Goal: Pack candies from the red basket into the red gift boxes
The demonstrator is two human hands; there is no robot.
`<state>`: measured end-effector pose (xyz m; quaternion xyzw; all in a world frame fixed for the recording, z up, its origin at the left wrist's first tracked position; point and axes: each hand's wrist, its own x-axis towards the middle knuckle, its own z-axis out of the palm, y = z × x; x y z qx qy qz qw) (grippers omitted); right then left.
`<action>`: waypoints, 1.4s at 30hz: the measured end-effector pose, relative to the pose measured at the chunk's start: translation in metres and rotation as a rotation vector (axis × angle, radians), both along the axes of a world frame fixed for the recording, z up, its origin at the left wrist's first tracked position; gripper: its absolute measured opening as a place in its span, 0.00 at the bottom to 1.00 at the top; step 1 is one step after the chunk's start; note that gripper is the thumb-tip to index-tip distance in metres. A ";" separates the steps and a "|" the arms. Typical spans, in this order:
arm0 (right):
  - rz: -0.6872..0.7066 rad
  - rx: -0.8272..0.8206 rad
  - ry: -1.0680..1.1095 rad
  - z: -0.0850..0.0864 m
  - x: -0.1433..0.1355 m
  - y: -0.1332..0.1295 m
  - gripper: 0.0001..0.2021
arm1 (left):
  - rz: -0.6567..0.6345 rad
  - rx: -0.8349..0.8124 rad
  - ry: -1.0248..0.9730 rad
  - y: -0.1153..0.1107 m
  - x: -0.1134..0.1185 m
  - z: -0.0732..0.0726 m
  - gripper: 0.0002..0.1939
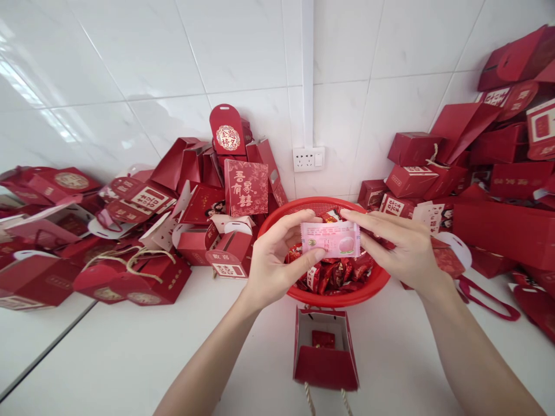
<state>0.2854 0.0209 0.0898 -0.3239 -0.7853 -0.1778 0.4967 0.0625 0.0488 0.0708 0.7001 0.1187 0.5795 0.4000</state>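
Red card box w/ twisted-rope handles (326, 370), open, nearest. Beyond: flat pink plastic-film sweet packet (332, 238), held up over round red plastic basket (338, 300). L hand (273, 257): thumb + fingers clamped on packet's L end. R hand (401, 248): fingertips at R end; can't tell if clamped. Est.: v. light, film thin + slippery, contents poss. brittle; pinch by crimped ends, no squeeze mid-pack.

This looks like a packing spot, though home or shop cannot be told: red gift boxes (247, 188) crowd a white tabletop (251, 370) around a red plastic basket (384, 287) of wrapped candies (338, 277), against a white tiled wall (243, 52) with a socket (309, 159).
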 end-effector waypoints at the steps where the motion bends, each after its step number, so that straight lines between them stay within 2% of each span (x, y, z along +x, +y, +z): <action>1: -0.004 -0.003 -0.001 0.000 0.000 0.000 0.21 | 0.003 -0.001 0.003 0.000 0.000 0.000 0.27; 24: -0.022 -0.010 -0.011 -0.002 0.001 0.001 0.21 | 0.047 0.013 0.043 0.001 0.000 -0.001 0.26; 42: 0.001 -0.017 -0.003 -0.001 0.000 -0.001 0.19 | 0.095 0.088 0.079 0.001 0.000 -0.001 0.27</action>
